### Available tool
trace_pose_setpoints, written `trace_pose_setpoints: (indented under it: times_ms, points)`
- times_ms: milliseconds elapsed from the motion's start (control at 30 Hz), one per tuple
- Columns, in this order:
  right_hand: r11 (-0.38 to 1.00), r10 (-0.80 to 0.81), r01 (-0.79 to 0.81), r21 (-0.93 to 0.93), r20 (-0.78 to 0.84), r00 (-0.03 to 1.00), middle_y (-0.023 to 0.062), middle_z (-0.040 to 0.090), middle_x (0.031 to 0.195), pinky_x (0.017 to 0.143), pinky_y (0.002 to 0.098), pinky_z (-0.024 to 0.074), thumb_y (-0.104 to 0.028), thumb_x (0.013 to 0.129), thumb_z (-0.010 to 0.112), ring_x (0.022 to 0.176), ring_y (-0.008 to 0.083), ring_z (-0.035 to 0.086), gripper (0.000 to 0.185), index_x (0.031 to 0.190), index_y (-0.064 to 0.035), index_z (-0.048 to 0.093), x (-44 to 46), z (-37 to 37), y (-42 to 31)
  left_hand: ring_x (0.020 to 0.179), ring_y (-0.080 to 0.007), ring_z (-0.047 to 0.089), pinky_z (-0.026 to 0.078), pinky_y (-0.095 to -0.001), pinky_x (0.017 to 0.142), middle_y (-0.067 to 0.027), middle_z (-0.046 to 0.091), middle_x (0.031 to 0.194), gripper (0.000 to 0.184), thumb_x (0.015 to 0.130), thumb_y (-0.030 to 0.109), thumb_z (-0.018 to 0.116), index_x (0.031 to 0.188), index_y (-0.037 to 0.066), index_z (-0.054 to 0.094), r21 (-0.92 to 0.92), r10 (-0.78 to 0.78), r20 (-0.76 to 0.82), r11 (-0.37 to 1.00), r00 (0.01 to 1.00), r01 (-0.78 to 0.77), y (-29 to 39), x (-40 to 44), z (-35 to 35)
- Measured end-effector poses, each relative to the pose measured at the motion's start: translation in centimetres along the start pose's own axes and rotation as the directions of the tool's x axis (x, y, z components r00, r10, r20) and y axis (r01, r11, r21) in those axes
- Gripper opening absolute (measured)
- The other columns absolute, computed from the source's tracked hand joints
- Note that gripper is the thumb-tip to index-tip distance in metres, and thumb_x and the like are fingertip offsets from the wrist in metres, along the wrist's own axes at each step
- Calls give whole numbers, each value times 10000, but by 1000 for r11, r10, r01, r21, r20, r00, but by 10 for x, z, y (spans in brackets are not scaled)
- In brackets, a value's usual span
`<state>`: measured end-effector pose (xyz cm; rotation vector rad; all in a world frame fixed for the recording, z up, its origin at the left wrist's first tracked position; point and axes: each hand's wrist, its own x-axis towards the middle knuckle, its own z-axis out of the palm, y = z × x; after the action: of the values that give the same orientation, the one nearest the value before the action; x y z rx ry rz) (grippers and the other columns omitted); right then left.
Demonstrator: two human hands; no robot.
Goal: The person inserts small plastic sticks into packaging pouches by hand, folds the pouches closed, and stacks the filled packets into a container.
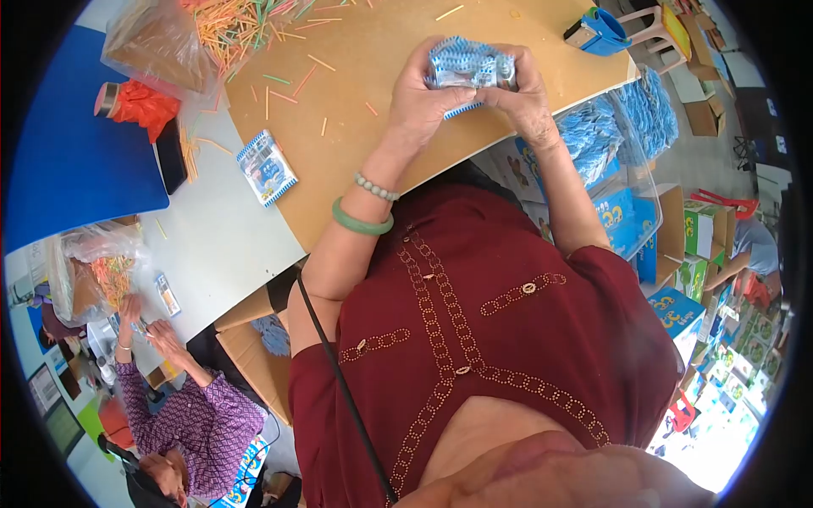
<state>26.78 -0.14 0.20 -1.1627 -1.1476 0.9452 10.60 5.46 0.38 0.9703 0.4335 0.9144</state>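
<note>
Both hands are raised over the wooden tabletop [373,59], holding blue-and-white packets between them. My left hand [423,97] has its fingers round one side of the packets [471,69], thumb pressed on the front. On the other side my right hand [522,93] grips the same packets, its thumb near the middle; how many there are I cannot tell. Another blue-and-white packet [268,169] lies flat near the table's edge. Coloured thin sticks [241,38] are heaped at the top, some scattered loose over the wood.
A plastic bag [157,42], a red bag [146,108] and a blue container [603,32] stand around the work surface. Blue wrappers [593,140] fill a clear bin at the right. A co-worker in a patterned shirt [186,423] handles items at the lower left.
</note>
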Motion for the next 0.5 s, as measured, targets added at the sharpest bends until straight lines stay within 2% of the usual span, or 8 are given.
trace_pose_setpoints:
  times_ms: [67, 133, 167, 233, 267, 333, 433, 500]
  points:
    - [993, -34, 37, 111, -25, 999, 27, 561, 1014, 817, 269, 474, 20, 654, 741, 937, 122, 545, 552, 1151, -39, 508, 1, 5, -6, 1053, -179, 572, 509, -304, 887, -120, 551, 1187, 739, 707, -120, 692, 1349, -17, 342, 46, 69, 29, 996, 997, -71, 6, 0, 1]
    - [992, 126, -125, -28, 42, 991, 48, 570, 1114, 856, 272, 471, 69, 691, 703, 1000, 125, 556, 661, 1283, -61, 438, 4, 5, -5, 1066, -185, 567, 506, -304, 891, -123, 544, 1205, 740, 699, -106, 710, 1343, -23, 354, 249, 130, 36, 959, 991, -135, 8, 0, -4]
    - [991, 132, -131, -25, 31, 991, 48, 570, 1114, 856, 272, 471, 69, 691, 703, 1000, 125, 556, 661, 1283, -61, 438, 3, 2, 6, 1066, -185, 567, 506, -304, 891, -123, 544, 1205, 740, 699, -106, 710, 1343, -23, 354, 249, 119, 42, 960, 992, -125, -1, -2, -12]
    - [923, 15, 15, -385, 75, 997, 61, 573, 1148, 902, 289, 453, 59, 684, 709, 1044, 141, 551, 731, 1335, -75, 406, 4, -4, 28, 1062, -176, 568, 503, -306, 895, -120, 544, 1213, 715, 702, -107, 708, 1329, -30, 373, 245, 40, 10, 969, 999, -41, -20, -2, -30]
    - [925, 15, 13, -379, 71, 997, 61, 573, 1148, 902, 289, 453, 59, 684, 709, 1044, 141, 551, 731, 1335, -75, 406, 4, -6, 31, 1062, -176, 568, 503, -306, 895, -120, 544, 1213, 715, 702, -107, 708, 1329, -30, 373, 251, 35, 11, 967, 999, -37, -23, -1, -34]
    - [965, 104, -76, -251, 101, 989, 93, 587, 1094, 916, 312, 436, -81, 644, 766, 1014, 208, 565, 733, 1294, -57, 430, 2, -7, 22, 1074, -172, 562, 490, -301, 911, -115, 545, 1214, 715, 711, -101, 700, 1337, -26, 362, 288, -19, 80, 958, 997, -5, -16, -2, -30]
    - [944, 150, -109, -311, 114, 982, 61, 591, 1112, 925, 292, 433, 0, 659, 751, 1046, 145, 545, 749, 1324, -72, 416, 4, -3, 1, 1062, -160, 563, 482, -293, 917, -94, 550, 1197, 677, 721, -80, 702, 1315, -15, 385, 173, -128, 153, 980, 980, 101, -8, 5, -28]
    - [960, 116, -78, -269, 127, 985, 62, 598, 1090, 913, 292, 437, -28, 667, 752, 1020, 151, 554, 716, 1307, -66, 432, 12, -6, 13, 1054, -158, 565, 484, -288, 904, -83, 559, 1177, 637, 731, -65, 701, 1293, -11, 407, 185, -115, 126, 979, 985, 90, -6, 6, -21]
